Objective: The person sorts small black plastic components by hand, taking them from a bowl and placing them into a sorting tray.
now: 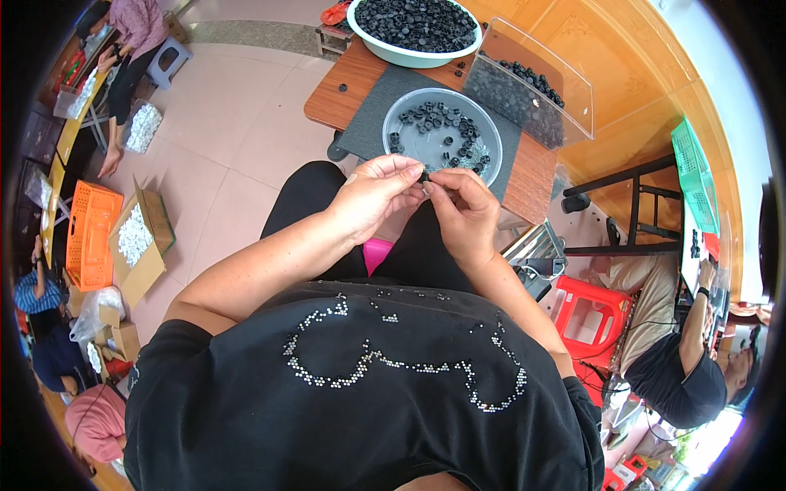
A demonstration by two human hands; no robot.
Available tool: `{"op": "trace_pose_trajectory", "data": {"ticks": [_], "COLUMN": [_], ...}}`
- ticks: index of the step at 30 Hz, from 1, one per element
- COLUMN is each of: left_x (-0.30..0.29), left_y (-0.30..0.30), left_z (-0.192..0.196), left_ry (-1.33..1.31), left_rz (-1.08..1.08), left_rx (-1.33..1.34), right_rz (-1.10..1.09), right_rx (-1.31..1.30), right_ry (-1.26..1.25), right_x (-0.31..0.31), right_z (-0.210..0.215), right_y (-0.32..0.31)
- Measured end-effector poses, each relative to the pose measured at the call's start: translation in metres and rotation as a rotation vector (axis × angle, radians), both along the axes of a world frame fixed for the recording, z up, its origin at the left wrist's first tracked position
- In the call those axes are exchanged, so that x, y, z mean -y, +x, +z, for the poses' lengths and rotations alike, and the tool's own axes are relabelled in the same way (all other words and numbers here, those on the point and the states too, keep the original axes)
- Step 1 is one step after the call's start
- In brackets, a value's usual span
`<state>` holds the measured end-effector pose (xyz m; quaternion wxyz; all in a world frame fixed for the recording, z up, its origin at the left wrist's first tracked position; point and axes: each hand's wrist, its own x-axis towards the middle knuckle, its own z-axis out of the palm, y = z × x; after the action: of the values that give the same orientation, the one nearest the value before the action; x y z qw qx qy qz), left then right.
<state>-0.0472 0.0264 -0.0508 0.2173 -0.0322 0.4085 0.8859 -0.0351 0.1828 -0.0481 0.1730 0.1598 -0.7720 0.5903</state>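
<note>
Above my lap, at the near rim of a grey basin, my two hands meet. Between thumb and fingers, my left hand pinches a small black plastic part. My right hand is closed in a pinch at that same part, thumb and index fingertips together; whether it grips the part or some tiny piece there is hidden. Loose black round plastic parts lie in the basin, along with a scatter of thin shiny pieces too small to name.
The basin rests on a dark mat over a brown wooden table. Behind it stand a heaped pale-green basin and a clear bin of black parts. An orange crate and open carton are left. Other people sit both sides.
</note>
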Motion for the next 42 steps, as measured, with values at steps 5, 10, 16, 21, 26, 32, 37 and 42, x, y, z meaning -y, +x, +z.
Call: {"op": "trace_pose_trajectory", "data": {"ticks": [5, 10, 16, 21, 26, 32, 37, 42], "left_x": [0.001, 0.001, 0.0, -0.001, -0.002, -0.005, -0.005, -0.01], "left_y": [0.003, 0.006, 0.006, 0.005, 0.004, 0.007, 0.009, 0.01], "left_z": [0.005, 0.007, 0.01, 0.009, 0.007, 0.014, 0.012, 0.009], "left_ry": [-0.086, -0.13, -0.141, -0.148, -0.2, -0.299, -0.346, -0.246], "left_rz": [-0.003, 0.001, 0.017, 0.023, 0.028, 0.058, 0.027, 0.074], "left_rx": [-0.026, -0.088, -0.093, -0.106, -0.144, -0.257, -0.385, -0.391], "right_rz": [0.007, -0.018, -0.03, 0.044, 0.106, 0.165, 0.196, 0.246], "right_rx": [0.031, 0.05, 0.111, 0.352, 0.495, 0.65, 0.719, 0.846], "right_ry": [-0.004, -0.114, -0.122, -0.403, -0.559, -0.73, -0.789, -0.92], "right_x": [0.0, 0.001, -0.001, 0.004, 0.001, 0.001, -0.003, -0.001], "right_z": [-0.001, -0.008, -0.01, 0.005, 0.005, 0.009, 0.008, 0.008], "right_y": [0.003, 0.001, 0.001, 0.004, 0.0, 0.0, -0.001, 0.001]}}
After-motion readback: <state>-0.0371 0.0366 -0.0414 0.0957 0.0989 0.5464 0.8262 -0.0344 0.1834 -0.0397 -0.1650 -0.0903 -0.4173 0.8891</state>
